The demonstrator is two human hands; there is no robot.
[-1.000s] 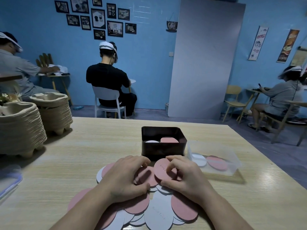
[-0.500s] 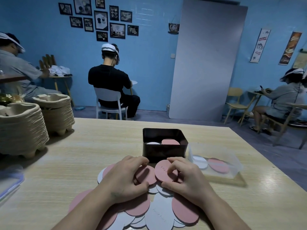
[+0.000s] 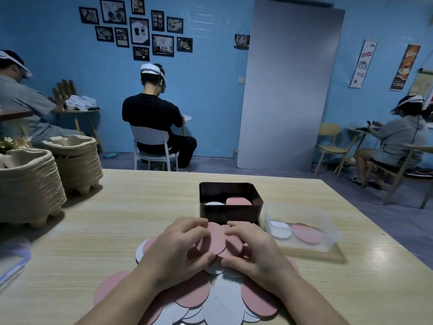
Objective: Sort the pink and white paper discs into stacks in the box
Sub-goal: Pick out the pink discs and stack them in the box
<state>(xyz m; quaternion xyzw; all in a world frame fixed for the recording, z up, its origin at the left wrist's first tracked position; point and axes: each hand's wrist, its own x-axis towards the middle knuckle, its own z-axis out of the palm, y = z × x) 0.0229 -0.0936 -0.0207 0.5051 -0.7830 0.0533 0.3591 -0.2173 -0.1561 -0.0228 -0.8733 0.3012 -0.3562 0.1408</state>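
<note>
A loose heap of pink and white paper discs [image 3: 220, 303] lies on the wooden table in front of me. Above it, my left hand [image 3: 180, 249] and my right hand [image 3: 253, 252] together hold a few overlapping pink discs [image 3: 216, 240], fingers curled round their edges. Just behind my hands stands the dark box [image 3: 230, 202], open at the top, with a white disc stack [image 3: 214, 203] on its left and a pink disc stack [image 3: 237, 201] on its right.
A clear plastic container [image 3: 302, 228] with a white and a pink disc sits right of the box. Two stacks of pulp cup trays [image 3: 30, 184] stand at the table's left. A blue-rimmed lid [image 3: 11, 261] lies at the left edge. Other people sit at tables behind.
My hands have drawn closer together, and the pink disc held up in my right hand now overlaps the pink disc under my left fingers. The view has tilted down a little.
</note>
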